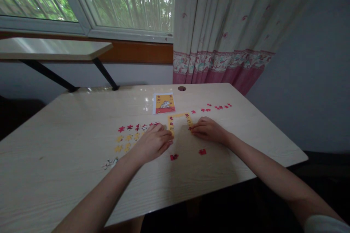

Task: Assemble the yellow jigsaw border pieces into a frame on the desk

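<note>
A partly joined jigsaw border, yellow with small printed pictures, lies on the table as a top row with two sides running down. My left hand has its fingers bent together at the lower end of the left side, on a yellow puzzle piece there. At the lower end of the right side, my right hand pinches a puzzle piece, mostly covered by the fingertips. Nearer me lie two loose red pieces, a left red corner piece and a right red piece.
Behind the border lies a picture card with a white animal. Rows of loose yellow pieces and red pieces spread left, partly behind my left arm, with white pieces nearer. More red pieces lie right. A raised shelf stands back left.
</note>
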`<action>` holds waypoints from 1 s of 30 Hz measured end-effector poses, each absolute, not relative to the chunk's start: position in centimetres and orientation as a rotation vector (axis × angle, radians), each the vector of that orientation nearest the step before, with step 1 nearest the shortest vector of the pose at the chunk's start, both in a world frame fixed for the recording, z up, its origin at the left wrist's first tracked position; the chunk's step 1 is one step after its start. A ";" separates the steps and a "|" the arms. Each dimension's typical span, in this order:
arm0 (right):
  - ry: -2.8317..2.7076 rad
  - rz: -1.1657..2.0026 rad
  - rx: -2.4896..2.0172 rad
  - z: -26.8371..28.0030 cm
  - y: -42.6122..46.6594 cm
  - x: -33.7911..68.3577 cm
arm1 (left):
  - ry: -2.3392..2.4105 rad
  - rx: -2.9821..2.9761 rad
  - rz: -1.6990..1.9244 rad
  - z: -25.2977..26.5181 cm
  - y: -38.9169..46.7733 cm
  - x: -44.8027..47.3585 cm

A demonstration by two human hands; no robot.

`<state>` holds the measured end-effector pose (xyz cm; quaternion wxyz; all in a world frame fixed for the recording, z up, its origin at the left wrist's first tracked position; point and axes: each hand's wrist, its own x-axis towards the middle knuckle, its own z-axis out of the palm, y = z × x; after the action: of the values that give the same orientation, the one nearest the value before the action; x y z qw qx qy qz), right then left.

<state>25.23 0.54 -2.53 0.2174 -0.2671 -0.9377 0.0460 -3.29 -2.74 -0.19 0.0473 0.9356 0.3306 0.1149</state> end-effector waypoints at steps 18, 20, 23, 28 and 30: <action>-2.566 0.275 -0.737 -1.6 0.9 25.5 | 1.050 2.851 0.383 -0.1 -2.4 -3.5; -2.590 0.418 -0.726 -1.1 0.6 25.8 | 1.009 2.815 0.393 0.3 -2.6 -3.6; -2.676 0.738 -0.705 -0.3 -0.2 26.1 | 0.807 2.744 0.330 1.0 -3.3 -3.5; -2.736 1.073 -0.618 0.5 -1.5 25.7 | 0.643 2.648 0.308 1.5 -4.2 -3.1; -2.752 1.095 -0.637 0.6 -1.7 25.6 | 0.633 2.638 0.317 1.2 -4.1 -3.1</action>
<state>25.56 -1.69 0.59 0.0562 -0.2100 -0.9069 0.3608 -3.14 -4.14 1.18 0.2035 0.9456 0.2269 0.1135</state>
